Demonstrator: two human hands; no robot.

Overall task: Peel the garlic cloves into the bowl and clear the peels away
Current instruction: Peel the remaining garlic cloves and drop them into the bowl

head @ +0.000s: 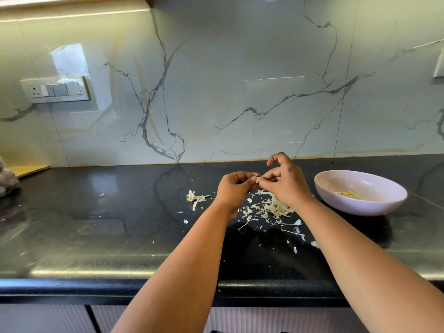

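A garlic clove (256, 179) is pinched between the left hand (236, 188) and right hand (286, 181), both raised above the black counter (108, 224) at frame centre; fingers of each are curled round it, the right forefinger arched clear. The peels (272, 209) are heaped directly beneath the hands, with scraps scattered toward the counter's front edge. The bowl (360, 192) is set at right, near the heap but apart, peeled cloves (350, 194) inside. A stripped stem (195, 198) is seen left of the hands. Open counter is left at frame left. A switch plate (55, 90) is fixed on the marble wall, upper left.
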